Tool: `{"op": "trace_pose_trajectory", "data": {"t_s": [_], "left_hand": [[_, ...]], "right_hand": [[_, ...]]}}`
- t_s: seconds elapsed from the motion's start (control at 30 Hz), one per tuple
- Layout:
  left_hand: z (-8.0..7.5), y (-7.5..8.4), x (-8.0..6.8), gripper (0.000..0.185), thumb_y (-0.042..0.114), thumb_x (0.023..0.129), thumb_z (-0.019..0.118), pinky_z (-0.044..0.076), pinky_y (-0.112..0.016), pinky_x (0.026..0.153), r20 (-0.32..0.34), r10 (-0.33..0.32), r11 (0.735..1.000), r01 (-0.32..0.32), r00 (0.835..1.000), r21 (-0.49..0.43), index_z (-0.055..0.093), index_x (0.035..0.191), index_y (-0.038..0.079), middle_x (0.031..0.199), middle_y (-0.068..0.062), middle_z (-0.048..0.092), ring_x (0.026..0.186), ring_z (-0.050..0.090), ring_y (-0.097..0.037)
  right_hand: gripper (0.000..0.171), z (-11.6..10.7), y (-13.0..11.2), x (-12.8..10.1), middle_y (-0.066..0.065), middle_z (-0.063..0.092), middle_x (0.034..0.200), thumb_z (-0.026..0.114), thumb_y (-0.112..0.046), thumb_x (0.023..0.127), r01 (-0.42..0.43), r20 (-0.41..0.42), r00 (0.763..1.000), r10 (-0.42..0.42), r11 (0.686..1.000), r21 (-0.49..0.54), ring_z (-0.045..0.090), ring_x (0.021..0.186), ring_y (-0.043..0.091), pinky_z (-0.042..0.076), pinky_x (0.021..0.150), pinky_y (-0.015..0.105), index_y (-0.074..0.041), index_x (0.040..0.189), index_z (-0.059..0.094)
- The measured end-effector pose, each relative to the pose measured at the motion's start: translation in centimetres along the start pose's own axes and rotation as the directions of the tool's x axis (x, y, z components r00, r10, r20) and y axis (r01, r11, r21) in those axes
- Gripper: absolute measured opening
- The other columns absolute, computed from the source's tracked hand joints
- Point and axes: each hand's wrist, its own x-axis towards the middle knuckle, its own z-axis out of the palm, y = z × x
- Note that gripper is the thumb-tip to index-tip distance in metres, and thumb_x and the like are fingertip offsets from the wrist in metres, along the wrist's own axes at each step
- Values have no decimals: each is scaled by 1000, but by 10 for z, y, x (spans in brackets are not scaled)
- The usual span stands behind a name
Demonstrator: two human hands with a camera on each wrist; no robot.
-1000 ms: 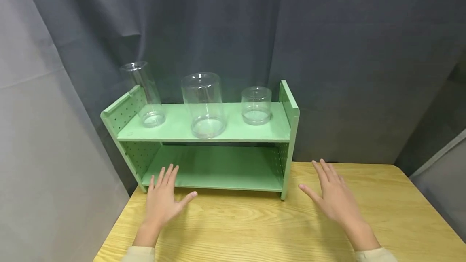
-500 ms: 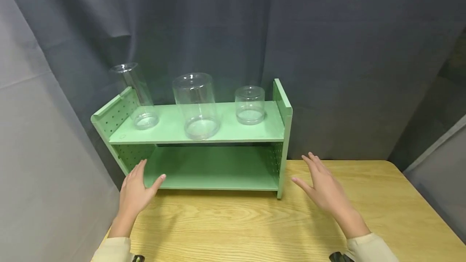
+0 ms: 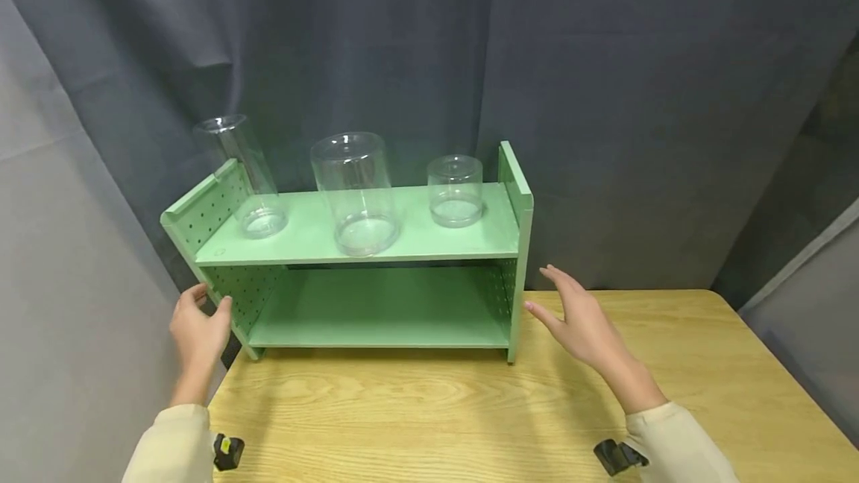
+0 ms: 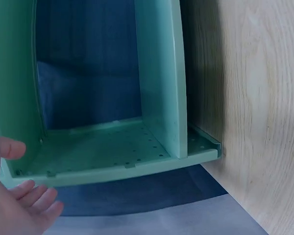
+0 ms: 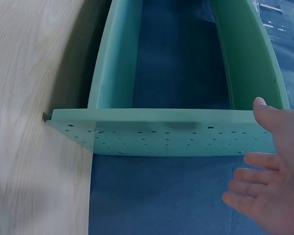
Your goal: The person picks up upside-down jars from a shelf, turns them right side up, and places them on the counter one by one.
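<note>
A green two-tier shelf [image 3: 376, 308] with perforated side panels stands on the wooden table. My left hand [image 3: 201, 328] is at its left side panel, thumb toward the inner side and fingers outside it. In the left wrist view, space shows between that thumb and the fingers [image 4: 41, 198]; whether they touch the panel I cannot tell. Beside the right panel [image 5: 171, 132] is my right hand [image 3: 585, 326], its fingers extended and thumb spread. On the upper tier are a tall narrow clear cylinder [image 3: 263, 221], a wide clear cylinder [image 3: 365, 229] and a short clear one [image 3: 456, 207].
The wooden table [image 3: 376, 408] extends in front of the shelf and to its right. A dark grey curtain [image 3: 604, 133] hangs close behind, and a lighter grey one [image 3: 60, 282] borders the left side.
My left hand has moved left from in front of the shelf to its left panel. The right hand has come closer to the right panel. The head view has shifted slightly.
</note>
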Motion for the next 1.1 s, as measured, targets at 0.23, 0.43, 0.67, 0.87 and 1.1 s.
{"op": "trace_pose_trajectory", "data": {"t_s": [0.23,0.43,0.67,0.87,1.1], "left_hand": [[-3,-8,22,49,20,97,51,42,-47,107,-57,-59,994,53,997,-94,42,139,-2,138,-24,52,125,50,-37],[-10,-10,42,50,29,97,53,46,-14,89,-29,-103,974,95,994,-205,46,140,3,125,-3,59,102,54,-3],[-16,-18,56,56,31,94,59,41,-7,98,107,-170,900,199,980,-388,44,144,10,121,17,60,103,52,7],[-17,-22,60,63,37,94,59,30,-22,119,208,-219,858,290,953,-424,37,148,14,155,-7,35,123,49,3],[-14,-28,61,66,28,94,60,40,-6,101,247,-183,758,296,952,-581,32,148,5,156,-16,28,106,54,10]], "right_hand": [[60,-1,-9,8,26,51,139,62,-34,93,21,-37,999,-18,996,87,52,125,44,46,100,57,1,139,45],[57,-1,-17,18,26,57,132,66,-28,91,5,-30,1000,2,974,225,59,119,39,53,97,48,2,136,47],[60,0,-18,27,27,55,134,67,-25,91,-118,14,992,122,911,395,59,121,37,53,97,43,2,140,43],[61,3,-16,37,24,54,138,67,-25,91,-217,50,973,225,822,527,57,125,33,54,96,33,-1,141,44],[54,5,-15,41,21,58,134,68,-25,90,-289,55,945,322,745,602,60,122,28,55,86,15,-2,136,51]]}}
